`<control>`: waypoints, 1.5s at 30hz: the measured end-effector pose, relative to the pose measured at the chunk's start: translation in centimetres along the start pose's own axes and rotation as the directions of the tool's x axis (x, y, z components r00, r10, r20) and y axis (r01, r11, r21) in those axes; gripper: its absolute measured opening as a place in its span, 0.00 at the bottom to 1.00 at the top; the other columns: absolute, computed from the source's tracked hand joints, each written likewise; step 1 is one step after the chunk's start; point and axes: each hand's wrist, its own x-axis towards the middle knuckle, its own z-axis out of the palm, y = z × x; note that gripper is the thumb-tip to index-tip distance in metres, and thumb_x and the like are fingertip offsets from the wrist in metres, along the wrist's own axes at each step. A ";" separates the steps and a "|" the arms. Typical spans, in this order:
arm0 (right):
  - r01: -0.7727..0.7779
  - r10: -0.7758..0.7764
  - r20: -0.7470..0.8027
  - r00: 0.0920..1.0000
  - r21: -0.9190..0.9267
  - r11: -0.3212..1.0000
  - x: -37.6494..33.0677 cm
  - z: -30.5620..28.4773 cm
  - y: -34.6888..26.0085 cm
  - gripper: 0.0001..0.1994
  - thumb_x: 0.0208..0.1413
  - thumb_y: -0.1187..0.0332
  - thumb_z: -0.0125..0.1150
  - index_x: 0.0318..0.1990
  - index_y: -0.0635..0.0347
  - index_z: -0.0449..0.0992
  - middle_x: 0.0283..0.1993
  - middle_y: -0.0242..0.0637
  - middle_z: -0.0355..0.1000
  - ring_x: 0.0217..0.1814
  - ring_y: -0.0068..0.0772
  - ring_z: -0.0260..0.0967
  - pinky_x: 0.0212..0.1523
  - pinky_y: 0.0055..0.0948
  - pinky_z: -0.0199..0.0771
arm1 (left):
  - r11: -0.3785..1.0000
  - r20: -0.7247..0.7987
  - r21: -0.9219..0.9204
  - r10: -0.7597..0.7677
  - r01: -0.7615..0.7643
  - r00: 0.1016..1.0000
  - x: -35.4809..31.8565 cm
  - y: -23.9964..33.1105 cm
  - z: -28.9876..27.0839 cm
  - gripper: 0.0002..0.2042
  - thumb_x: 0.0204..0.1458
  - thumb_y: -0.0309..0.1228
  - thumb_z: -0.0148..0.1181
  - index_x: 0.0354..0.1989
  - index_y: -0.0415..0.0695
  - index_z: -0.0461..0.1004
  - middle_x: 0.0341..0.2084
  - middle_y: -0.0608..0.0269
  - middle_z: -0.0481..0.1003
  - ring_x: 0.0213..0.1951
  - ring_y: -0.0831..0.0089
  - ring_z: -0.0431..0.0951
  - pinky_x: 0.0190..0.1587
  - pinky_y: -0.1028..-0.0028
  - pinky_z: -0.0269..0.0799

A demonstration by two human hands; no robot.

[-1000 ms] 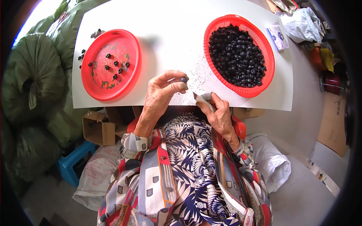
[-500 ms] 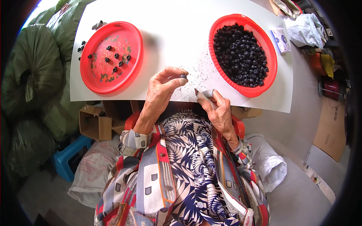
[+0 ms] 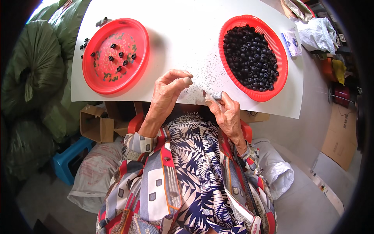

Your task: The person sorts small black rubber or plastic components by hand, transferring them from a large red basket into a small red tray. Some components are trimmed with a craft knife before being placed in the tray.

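My left hand [image 3: 169,91] is pinched closed above the table's near edge, thumb against the fingers. A sliver of a small black part shows at the fingertips; the rest is hidden. Just to the right, my right hand [image 3: 228,117] grips a small knife [image 3: 206,96] with a pale wrapped handle, its dark tip pointing up and left towards the left hand. Grey wrapping covers one right finger. A red slotted basket [image 3: 283,62] at the right holds a heap of small black ring-shaped parts [image 3: 251,58]. Several similar parts lie apart on a red round tray [image 3: 91,80] at the left.
Black shavings [image 3: 208,74] are scattered on the white table [image 3: 179,31]. A few black parts lie left of the tray, with a small grey object [image 3: 101,22] behind it. A small box [image 3: 291,43] sits right of the basket. Green sacks [image 3: 33,66] fill the left side.
The fingertips of my left hand now cover more of the small black part. My right hand keeps the knife in nearly the same place. The whole view has shifted slightly.
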 end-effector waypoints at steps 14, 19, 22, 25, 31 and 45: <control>0.104 -0.104 -0.006 0.995 -0.012 0.994 1.1 -1.0 -2.3 0.16 0.50 0.68 0.65 0.26 0.67 0.63 0.17 0.42 0.65 0.17 0.28 0.60 0.20 0.30 0.62 | 0.988 0.069 -0.139 -0.052 0.062 0.996 0.0 -0.4 -1.0 0.06 0.56 0.26 0.56 0.36 0.35 0.72 0.36 0.53 0.75 0.39 0.71 0.76 0.43 0.79 0.73; 0.168 -0.166 0.021 0.986 -0.072 0.983 1.6 -1.1 -2.6 0.16 0.50 0.68 0.66 0.26 0.66 0.63 0.17 0.45 0.65 0.17 0.28 0.59 0.19 0.30 0.61 | 0.978 0.093 -0.195 -0.053 0.070 0.994 -0.2 -0.2 -0.9 0.06 0.57 0.25 0.53 0.38 0.34 0.72 0.37 0.52 0.74 0.40 0.68 0.76 0.45 0.78 0.74; 0.154 -0.150 0.050 0.987 -0.078 0.985 1.7 -0.8 -3.3 0.16 0.49 0.68 0.67 0.25 0.66 0.63 0.16 0.44 0.64 0.16 0.30 0.59 0.18 0.31 0.61 | 0.960 0.130 -0.268 -0.051 0.085 0.990 -0.2 0.0 -0.5 0.06 0.58 0.23 0.52 0.38 0.32 0.71 0.39 0.50 0.74 0.41 0.68 0.76 0.46 0.78 0.74; 0.191 -0.186 0.049 0.981 -0.137 0.972 1.7 -0.4 -3.1 0.17 0.48 0.67 0.68 0.25 0.66 0.63 0.15 0.43 0.62 0.14 0.35 0.59 0.18 0.34 0.60 | 0.957 0.093 -0.276 -0.070 0.093 0.993 -0.3 0.1 -0.2 0.06 0.55 0.26 0.56 0.36 0.35 0.73 0.37 0.52 0.75 0.41 0.67 0.76 0.49 0.74 0.72; 0.331 -0.319 0.089 0.944 -0.245 0.911 1.6 0.2 -3.7 0.09 0.48 0.67 0.67 0.30 0.61 0.74 0.22 0.42 0.61 0.18 0.42 0.65 0.18 0.37 0.62 | 0.922 0.178 -0.358 -0.087 0.147 0.980 -0.5 -0.6 -1.0 0.04 0.57 0.22 0.52 0.39 0.35 0.70 0.43 0.54 0.71 0.44 0.73 0.73 0.48 0.79 0.74; 0.310 -0.308 0.048 0.950 -0.270 0.912 1.8 0.8 -3.6 0.12 0.48 0.66 0.67 0.27 0.65 0.70 0.21 0.44 0.63 0.18 0.48 0.67 0.18 0.39 0.64 | 0.928 0.245 -0.334 -0.087 0.168 0.966 -0.6 -0.5 -1.0 0.06 0.57 0.23 0.53 0.41 0.36 0.71 0.43 0.52 0.70 0.41 0.76 0.73 0.44 0.81 0.73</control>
